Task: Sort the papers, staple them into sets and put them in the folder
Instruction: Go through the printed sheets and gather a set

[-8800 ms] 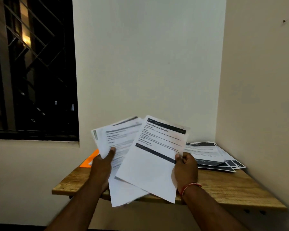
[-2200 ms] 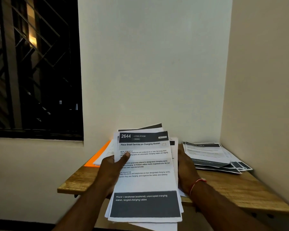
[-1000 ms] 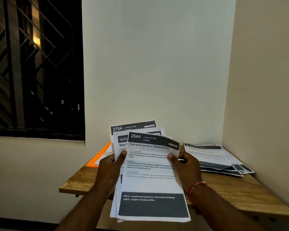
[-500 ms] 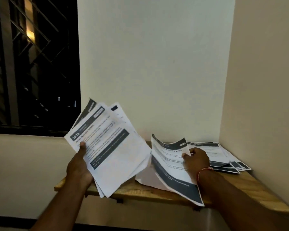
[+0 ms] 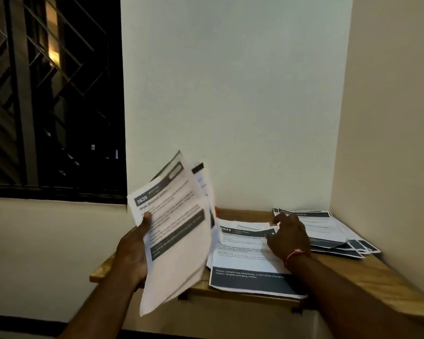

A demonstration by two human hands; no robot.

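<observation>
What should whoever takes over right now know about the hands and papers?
Left hand grips a fanned stack of sheets, the top one numbered 3639.
Right hand rests on sheet 2644, lying on the wooden table.
Another pile of sheets sits in the far right corner.
Done: two piles started.
Left: sort the held stack, staple sets, file them; no stapler in view.

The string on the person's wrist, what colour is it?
Red. The string shows best in the head view, just behind the right hand.
</observation>
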